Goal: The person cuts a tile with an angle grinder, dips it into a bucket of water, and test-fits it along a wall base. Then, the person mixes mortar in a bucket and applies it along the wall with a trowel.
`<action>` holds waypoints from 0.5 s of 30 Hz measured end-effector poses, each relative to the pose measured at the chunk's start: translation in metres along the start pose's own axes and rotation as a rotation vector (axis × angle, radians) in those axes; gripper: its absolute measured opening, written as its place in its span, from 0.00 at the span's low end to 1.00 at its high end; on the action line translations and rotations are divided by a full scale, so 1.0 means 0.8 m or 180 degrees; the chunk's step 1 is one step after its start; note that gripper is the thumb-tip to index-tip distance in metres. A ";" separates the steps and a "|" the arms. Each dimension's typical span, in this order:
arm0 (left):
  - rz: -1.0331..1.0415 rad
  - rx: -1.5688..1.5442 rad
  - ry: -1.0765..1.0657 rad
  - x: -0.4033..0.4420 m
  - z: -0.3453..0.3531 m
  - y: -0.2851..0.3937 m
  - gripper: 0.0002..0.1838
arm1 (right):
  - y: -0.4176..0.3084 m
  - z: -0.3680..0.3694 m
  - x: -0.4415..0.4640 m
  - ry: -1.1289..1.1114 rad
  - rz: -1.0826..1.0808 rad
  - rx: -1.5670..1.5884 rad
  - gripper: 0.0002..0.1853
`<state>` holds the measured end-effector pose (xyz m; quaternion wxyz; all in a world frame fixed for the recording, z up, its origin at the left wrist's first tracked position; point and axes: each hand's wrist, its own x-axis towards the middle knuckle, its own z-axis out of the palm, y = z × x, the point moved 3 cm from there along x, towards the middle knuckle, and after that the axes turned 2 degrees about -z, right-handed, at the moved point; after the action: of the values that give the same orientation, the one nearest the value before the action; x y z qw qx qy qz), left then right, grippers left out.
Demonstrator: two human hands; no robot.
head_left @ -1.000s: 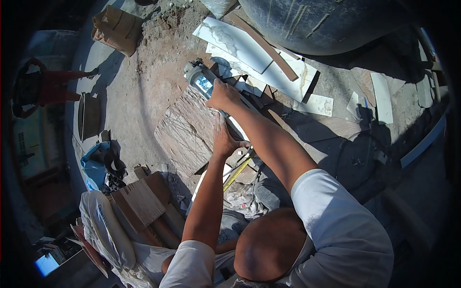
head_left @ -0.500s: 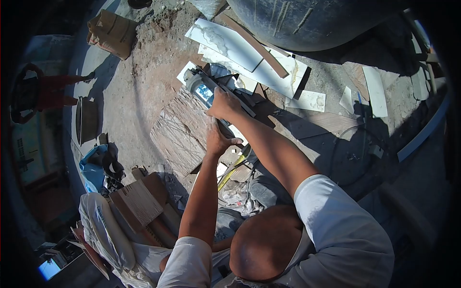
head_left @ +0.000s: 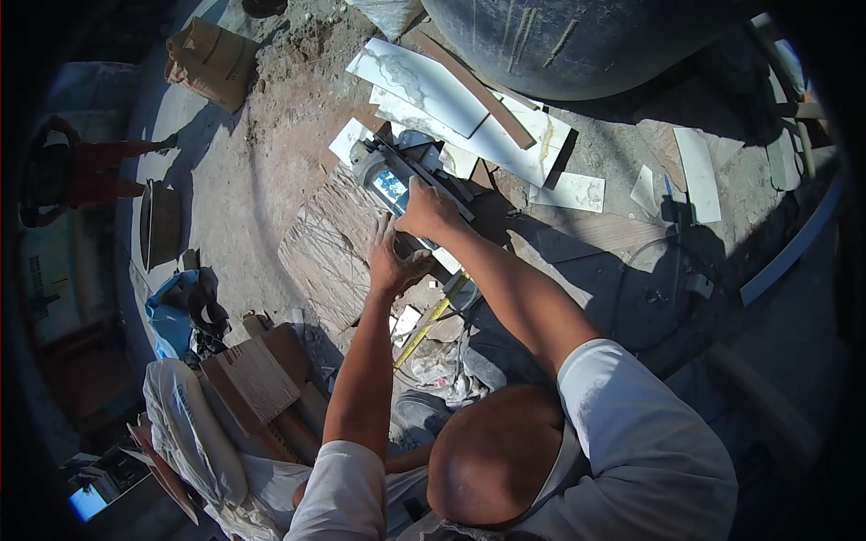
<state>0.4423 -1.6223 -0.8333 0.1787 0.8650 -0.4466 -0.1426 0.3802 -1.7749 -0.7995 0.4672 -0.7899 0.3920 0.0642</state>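
My right hand [head_left: 428, 213] is wrapped round the body of a power tool that looks like an angle grinder [head_left: 388, 183], grey with a blue and white label. The tool lies over the edge of a scored, pinkish-brown slab [head_left: 329, 248]. Close beside the tool, my left hand [head_left: 393, 263] rests over the slab's right edge, fingers stretched forward and thumb apart. A narrow white tile piece [head_left: 446, 260] shows between the hands, partly hidden. The grinder's disc cannot be made out. Below my left hand, a yellow measuring tape [head_left: 424, 332] runs diagonally.
Marbled white tiles [head_left: 419, 81] and a brown strip [head_left: 487, 99] lie beyond the tool. A large dark drum [head_left: 577, 45] stands at the top. Paper sack [head_left: 209, 63], blue bag [head_left: 170, 316] and cardboard [head_left: 257, 379] sit at the left. Another person [head_left: 90, 171] stands far left.
My left hand has shifted left and slightly back, its fingers now more spread. The grinder and my right hand have moved slightly down and to the right.
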 end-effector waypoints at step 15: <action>-0.0039 -0.0171 0.0202 0.149 -0.031 -0.103 0.38 | -0.039 -0.018 0.049 0.0034 -0.0011 -0.0033 0.33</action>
<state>0.5787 -1.6713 -0.8571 0.2150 0.8668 -0.4314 -0.1281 0.4240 -1.8002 -0.7882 0.4611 -0.7933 0.3928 0.0612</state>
